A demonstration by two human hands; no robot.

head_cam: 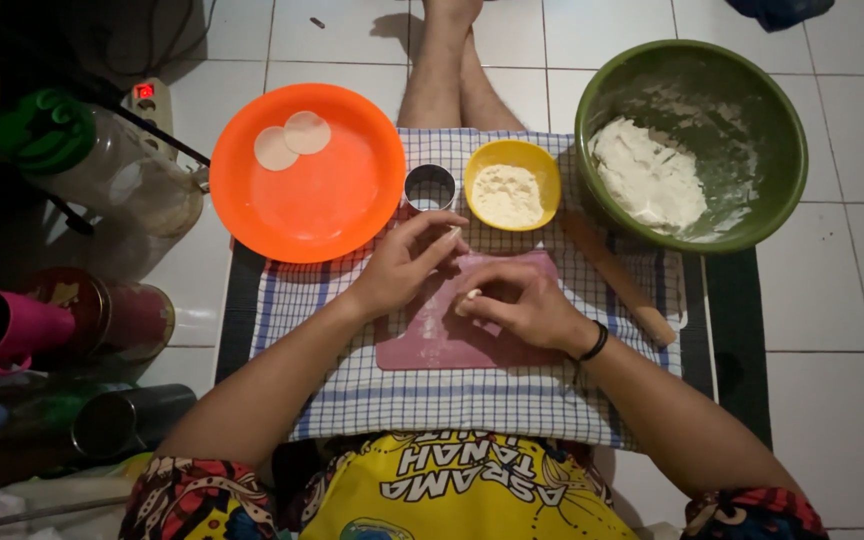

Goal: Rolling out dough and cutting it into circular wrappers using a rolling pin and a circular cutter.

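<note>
Both hands pinch dough over the pink board (432,345) mid-cloth: left hand (404,262) and right hand (517,300) each closed on a small dough piece (468,296); yellow flour bowl (512,184) at the cloth's far edge.

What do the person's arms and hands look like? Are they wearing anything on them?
Both arms are bare from the short, colourfully patterned sleeves down. The right hand has a thin black band around its wrist. The left hand wears nothing: no gloves, rings or watch show.

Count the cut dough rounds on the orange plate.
2. Both lie at the upper left of the orange plate: one round to the left, the other round just right of it, edges overlapping slightly. None seem hidden there.
</note>
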